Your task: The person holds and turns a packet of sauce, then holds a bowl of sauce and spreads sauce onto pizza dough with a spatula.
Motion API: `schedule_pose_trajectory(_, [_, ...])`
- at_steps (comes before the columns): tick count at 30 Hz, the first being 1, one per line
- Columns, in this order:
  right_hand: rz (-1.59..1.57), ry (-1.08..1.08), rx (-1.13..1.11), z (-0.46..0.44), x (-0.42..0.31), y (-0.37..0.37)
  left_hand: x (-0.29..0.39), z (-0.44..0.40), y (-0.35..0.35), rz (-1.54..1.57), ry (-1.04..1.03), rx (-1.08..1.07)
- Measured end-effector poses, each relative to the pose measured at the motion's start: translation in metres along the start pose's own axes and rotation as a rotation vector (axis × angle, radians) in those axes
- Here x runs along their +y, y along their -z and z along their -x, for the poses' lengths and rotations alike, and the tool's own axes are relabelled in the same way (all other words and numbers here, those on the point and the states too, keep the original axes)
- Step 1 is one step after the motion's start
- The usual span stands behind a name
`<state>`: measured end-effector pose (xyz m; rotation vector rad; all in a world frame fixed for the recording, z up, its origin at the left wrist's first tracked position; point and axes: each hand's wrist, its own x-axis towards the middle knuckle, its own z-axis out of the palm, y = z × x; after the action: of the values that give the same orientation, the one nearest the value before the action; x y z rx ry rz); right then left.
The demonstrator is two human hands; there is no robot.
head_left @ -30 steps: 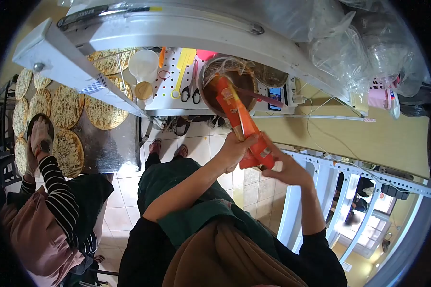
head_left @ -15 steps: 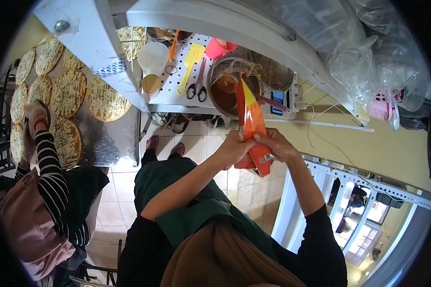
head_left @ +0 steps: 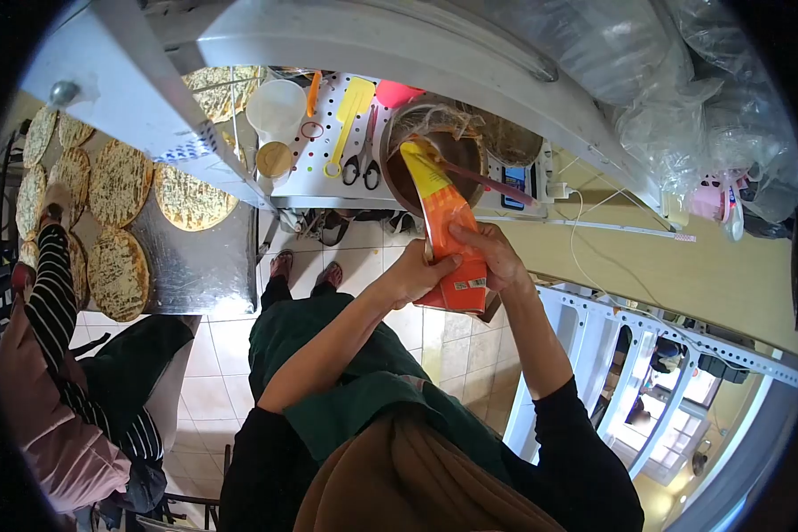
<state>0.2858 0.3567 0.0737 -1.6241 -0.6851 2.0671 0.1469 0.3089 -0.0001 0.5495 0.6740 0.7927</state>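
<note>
A red and orange sauce pouch (head_left: 453, 235) with a yellow tip is held between my two hands, its tip over the rim of a metal pot (head_left: 388, 177). My left hand (head_left: 419, 273) grips the pouch's left side near the bottom, thumb laid across the front. Opposite it, my right hand (head_left: 495, 255) clasps the right edge a little higher. A mauve-handled utensil (head_left: 496, 184) leans out of the pot, and crumpled clear plastic (head_left: 434, 117) lies along its far rim. Whether anything flows from the pouch I cannot tell.
Scissors (head_left: 361, 170), a yellow spatula (head_left: 350, 115) and a clear tub (head_left: 277, 108) lie on the white perforated shelf. A scale (head_left: 514, 184) stands right of the pot. At left, a co-worker's striped sleeve (head_left: 51, 293) reaches over topped pizza bases (head_left: 120, 275). A white frame beam (head_left: 372, 40) crosses above.
The pouch has turned, its yellow tip swinging left and lower over the pot, with its printed front now facing me more. The co-worker's arm has moved farther over the bases.
</note>
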Motion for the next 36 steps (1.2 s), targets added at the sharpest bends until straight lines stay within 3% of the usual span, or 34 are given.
schedule_pose_trajectory(5, [-0.008, 0.045, -0.020, -0.011, 0.004, 0.007, 0.008, 0.007, -0.001, -0.102, 0.098, -0.055])
schedule_pose_trajectory(7, [0.013, 0.057, -0.032, -0.011, 0.001, 0.007, 0.007, 0.007, -0.001, -0.036, 0.014, -0.101])
schedule_pose_trajectory(10, [0.038, 0.066, -0.013, -0.007, -0.003, 0.007, 0.024, 0.008, 0.008, -0.016, 0.186, -0.002])
schedule_pose_trajectory(11, [0.051, 0.076, 0.007, -0.005, -0.006, 0.003, 0.029, 0.010, 0.005, 0.109, 0.126, 0.058])
schedule_pose_trajectory(15, [0.194, 0.095, 0.063, -0.007, -0.008, 0.011, 0.022, -0.010, 0.013, -0.072, -0.104, 0.364])
schedule_pose_trajectory(19, [0.328, 0.069, 0.039, -0.005, -0.006, 0.015, 0.033, -0.023, 0.019, 0.122, -0.266, 0.332])
schedule_pose_trajectory(27, [0.443, 0.029, 0.045, -0.006, -0.008, 0.014, 0.024, -0.030, 0.025, 0.220, -0.241, 0.292])
schedule_pose_trajectory(34, [0.198, -0.071, 0.059, -0.012, -0.008, 0.017, 0.024, -0.033, 0.018, 0.330, -0.206, 0.316])
schedule_pose_trajectory(36, [0.247, -0.037, 0.020, -0.012, -0.009, 0.017, 0.036, -0.027, 0.019, 0.352, -0.034, 0.333])
